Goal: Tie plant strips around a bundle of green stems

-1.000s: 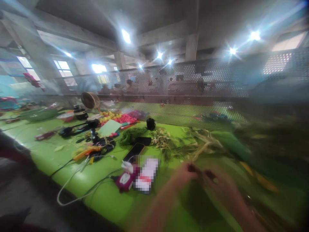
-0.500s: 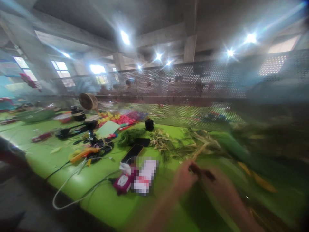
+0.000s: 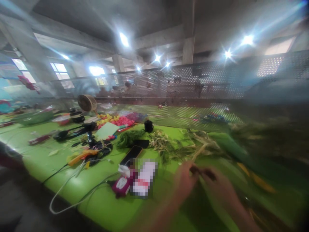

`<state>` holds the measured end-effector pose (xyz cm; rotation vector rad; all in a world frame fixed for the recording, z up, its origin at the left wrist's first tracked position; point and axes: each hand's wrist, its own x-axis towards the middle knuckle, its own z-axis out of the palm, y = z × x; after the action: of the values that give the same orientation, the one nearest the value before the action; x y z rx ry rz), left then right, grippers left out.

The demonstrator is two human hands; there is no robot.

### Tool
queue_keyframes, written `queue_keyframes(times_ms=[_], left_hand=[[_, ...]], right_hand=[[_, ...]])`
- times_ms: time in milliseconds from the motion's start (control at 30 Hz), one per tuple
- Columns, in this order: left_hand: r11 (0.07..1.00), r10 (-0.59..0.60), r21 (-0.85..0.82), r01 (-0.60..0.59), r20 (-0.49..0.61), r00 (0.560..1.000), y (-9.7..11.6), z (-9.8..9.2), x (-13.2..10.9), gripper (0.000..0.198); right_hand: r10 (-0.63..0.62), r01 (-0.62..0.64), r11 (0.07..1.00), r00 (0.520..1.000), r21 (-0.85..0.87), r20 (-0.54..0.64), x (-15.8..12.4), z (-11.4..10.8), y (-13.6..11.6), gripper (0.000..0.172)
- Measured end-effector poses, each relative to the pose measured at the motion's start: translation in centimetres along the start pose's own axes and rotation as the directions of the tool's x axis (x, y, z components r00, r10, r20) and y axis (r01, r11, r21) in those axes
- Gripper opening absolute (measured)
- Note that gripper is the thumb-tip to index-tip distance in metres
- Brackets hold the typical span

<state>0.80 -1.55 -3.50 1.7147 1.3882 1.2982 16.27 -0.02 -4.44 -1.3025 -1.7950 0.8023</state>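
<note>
My left hand point(image 3: 186, 180) is closed in a pinch above the green table point(image 3: 108, 209), right of the middle. Close against its fingertips is my right hand point(image 3: 216, 182), also closed with fingers curled. Whatever lies between the fingers is blurred and too small to name. Just beyond the hands lie pale, leafy artificial-looking stems point(image 3: 205, 145). A bunch of small whitish-green sprigs point(image 3: 160, 141) rests left of them. Beneath the right hand runs a blurred pale green strip; I cannot tell whether that hand holds it.
Left of my hands lie a pixelated phone-like thing point(image 3: 144, 178), a purple tissue pack point(image 3: 122, 185) and a dark phone point(image 3: 131, 155). An orange-handled glue gun point(image 3: 80, 158) has trailing cables. Pink and yellow pieces point(image 3: 118, 120) sit before a perforated metal screen point(image 3: 164, 87).
My fingertips have come closer together, and the dark gap between the hands is smaller. The view has shifted very slightly. Things on the table lie as before.
</note>
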Motion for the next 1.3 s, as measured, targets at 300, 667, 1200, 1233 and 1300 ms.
queue_keyframes(times_ms=[300,667,1200,1233,1300], left_hand=[[0.999,0.023,0.023,-0.023,0.002,1.000,-0.8,0.2,0.0,0.012],[0.956,-0.110,-0.257,0.140,0.128,0.986,-1.5,-0.1,0.7,0.017],[0.995,-0.088,-0.028,0.092,0.143,0.986,-0.6,-2.5,0.5,0.004],[0.994,-0.102,-0.027,0.107,0.152,0.983,-0.5,-2.9,0.6,0.005],[0.989,-0.125,-0.064,0.136,0.160,0.979,-0.2,-3.3,0.7,0.008]], right_hand=[[-0.026,0.021,0.996,0.998,-0.084,-0.059,-0.2,0.0,-0.1,0.022],[-0.041,0.033,0.992,0.997,-0.118,-0.068,-0.2,-0.1,0.3,0.026],[-0.133,0.101,0.972,0.981,-0.214,-0.143,0.3,-2.0,0.4,0.022],[-0.153,0.115,0.964,0.977,-0.240,-0.147,0.4,-2.3,0.5,0.021],[-0.171,0.128,0.954,0.975,-0.270,-0.142,0.6,-2.7,0.7,0.020]])
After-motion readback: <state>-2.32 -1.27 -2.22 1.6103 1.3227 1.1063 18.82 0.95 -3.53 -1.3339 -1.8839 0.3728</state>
